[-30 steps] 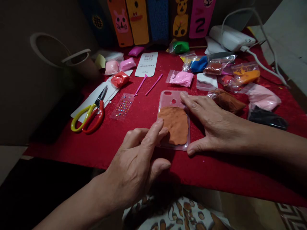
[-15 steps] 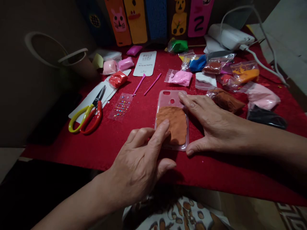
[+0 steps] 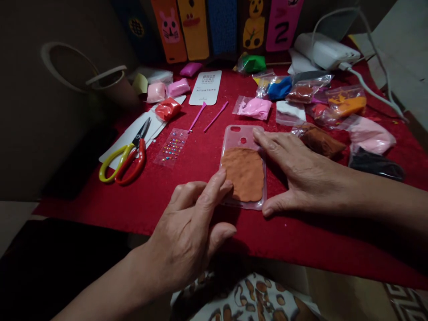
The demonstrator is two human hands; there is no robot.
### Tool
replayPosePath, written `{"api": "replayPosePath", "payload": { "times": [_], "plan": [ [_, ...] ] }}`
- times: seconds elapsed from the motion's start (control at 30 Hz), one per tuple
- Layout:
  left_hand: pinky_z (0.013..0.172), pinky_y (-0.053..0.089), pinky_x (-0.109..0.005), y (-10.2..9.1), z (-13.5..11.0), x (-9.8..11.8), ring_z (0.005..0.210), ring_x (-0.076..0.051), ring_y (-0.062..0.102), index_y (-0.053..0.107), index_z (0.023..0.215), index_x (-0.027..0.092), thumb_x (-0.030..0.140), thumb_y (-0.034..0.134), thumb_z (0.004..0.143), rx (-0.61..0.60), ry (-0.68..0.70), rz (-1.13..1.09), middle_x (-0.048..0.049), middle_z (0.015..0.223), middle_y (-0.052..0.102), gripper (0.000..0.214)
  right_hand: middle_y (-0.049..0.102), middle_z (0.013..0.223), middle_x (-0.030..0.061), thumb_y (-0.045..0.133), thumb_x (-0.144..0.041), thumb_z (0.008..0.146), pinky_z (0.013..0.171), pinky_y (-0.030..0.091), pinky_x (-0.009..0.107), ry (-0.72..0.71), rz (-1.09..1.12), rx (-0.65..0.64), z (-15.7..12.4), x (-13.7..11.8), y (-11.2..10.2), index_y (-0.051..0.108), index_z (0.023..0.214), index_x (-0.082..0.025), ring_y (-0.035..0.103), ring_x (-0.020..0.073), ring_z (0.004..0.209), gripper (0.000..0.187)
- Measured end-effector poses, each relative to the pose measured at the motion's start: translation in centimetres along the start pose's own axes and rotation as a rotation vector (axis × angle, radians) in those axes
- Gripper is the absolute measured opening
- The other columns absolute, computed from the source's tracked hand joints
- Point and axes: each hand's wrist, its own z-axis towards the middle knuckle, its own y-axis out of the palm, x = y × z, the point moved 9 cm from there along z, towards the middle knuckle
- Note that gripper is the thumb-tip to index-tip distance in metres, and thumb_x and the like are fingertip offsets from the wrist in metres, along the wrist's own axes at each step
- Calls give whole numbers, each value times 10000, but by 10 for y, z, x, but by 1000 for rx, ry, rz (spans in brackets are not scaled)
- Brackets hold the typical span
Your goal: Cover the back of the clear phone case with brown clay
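A clear phone case lies flat on the red cloth, its lower part covered by a flattened sheet of brown clay. My left hand reaches in from below, fingers spread, with the fingertips pressing the clay's left edge. My right hand rests open along the case's right side, index finger by the top corner and thumb at the bottom corner, steadying it.
Scissors with yellow and red handles lie at the left beside a gem sticker sheet. Two pink sticks and several bags of coloured clay surround the case. Decorated cases stand at the back. A white charger sits far right.
My left fingertips slid forward over the clay's lower left, then back to its edge. The right hand has stayed in place on the case.
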Motion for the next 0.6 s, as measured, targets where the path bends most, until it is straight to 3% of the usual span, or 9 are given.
{"api": "replayPosePath", "payload": {
  "times": [0.13,0.27,0.6],
  "plan": [
    [961,394,-348,-4,-5,4,1088,-223,492,175,1505,42,413,397,993,28,13,-17,-123,1263,637,670,306,1508,239,634,-748,668,1038,318,688,-5,-1,0,-1,0,0,29,1547,-150,295,470,1361,1224],
    [956,413,-377,-9,-6,0,1081,-232,488,159,1517,71,431,380,994,76,-24,-41,-121,1267,635,672,309,1505,237,640,-738,674,1021,326,698,-2,14,-8,-1,0,0,10,1548,-166,302,473,1353,1220],
    [924,446,-411,-2,-4,5,1109,-254,534,120,1525,94,404,398,993,8,18,-18,-150,1270,633,675,315,1510,229,661,-728,660,1014,322,714,-11,41,-4,0,-1,-2,-2,1551,-194,302,484,1352,1233]
  ]
}}
